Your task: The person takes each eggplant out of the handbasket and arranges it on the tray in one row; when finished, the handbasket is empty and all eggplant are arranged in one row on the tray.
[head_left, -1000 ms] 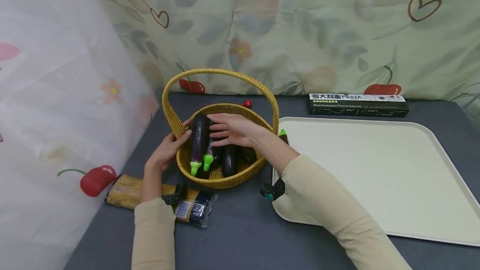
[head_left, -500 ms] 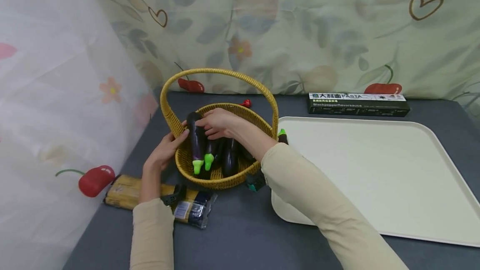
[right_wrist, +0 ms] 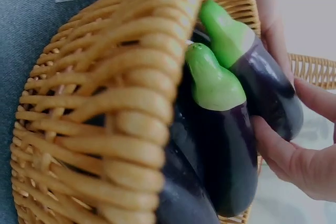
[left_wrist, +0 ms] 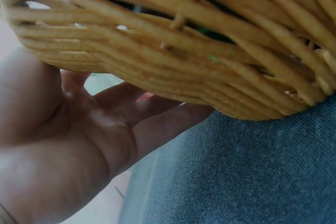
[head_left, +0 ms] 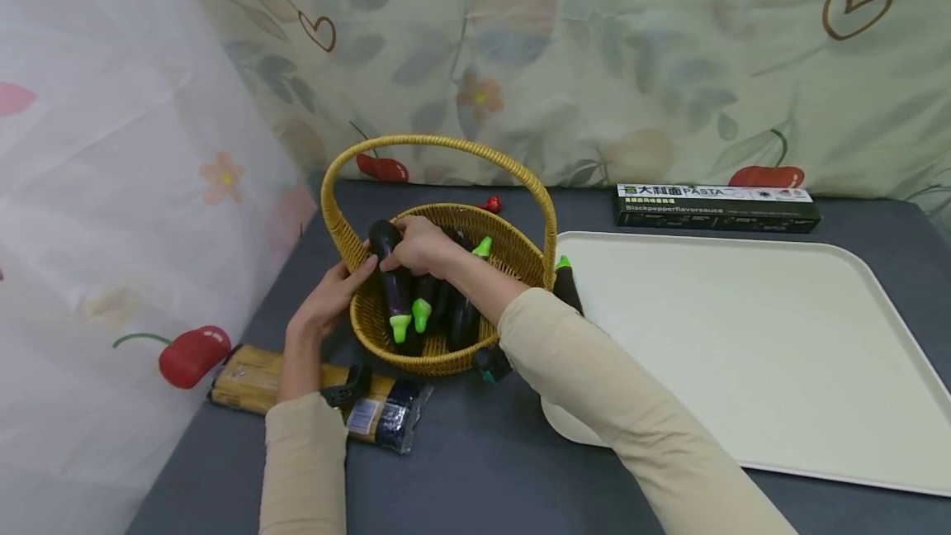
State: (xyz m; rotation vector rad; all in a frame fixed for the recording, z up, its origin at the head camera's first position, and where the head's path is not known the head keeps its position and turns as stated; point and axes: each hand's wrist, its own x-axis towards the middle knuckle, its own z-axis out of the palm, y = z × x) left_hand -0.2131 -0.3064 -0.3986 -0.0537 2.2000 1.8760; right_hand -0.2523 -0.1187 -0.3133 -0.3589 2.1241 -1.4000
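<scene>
A yellow wicker basket (head_left: pixel 438 365) with a tall arched handle holds several dark purple eggplants with bright green stems. My left hand (head_left: pixel 324 302) holds its left side, thumb at the rim; in the left wrist view the fingers (left_wrist: pixel 168 124) lie against the woven outer wall. Inside the basket, my right hand (head_left: pixel 425 248) grips the leftmost eggplant (head_left: pixel 397 294) near its rounded end. The right wrist view has thumb and fingers on both sides of that eggplant (right_wrist: pixel 265 77), beside a second eggplant (right_wrist: pixel 226 145). Part of the second lies hidden under my right hand in the head view.
A large cream tray (head_left: pixel 743 337) lies right of the basket. Another eggplant (head_left: pixel 567 286) is at its left edge. Behind stands a black pasta box (head_left: pixel 716 211); a small red object (head_left: pixel 492 205) sits behind the basket. A spaghetti packet (head_left: pixel 248 378) lies under my left forearm.
My right hand has moved left and closed round the leftmost eggplant, whose rounded end shifted slightly left. A green stem has come into view at the basket's right. My left hand stays put.
</scene>
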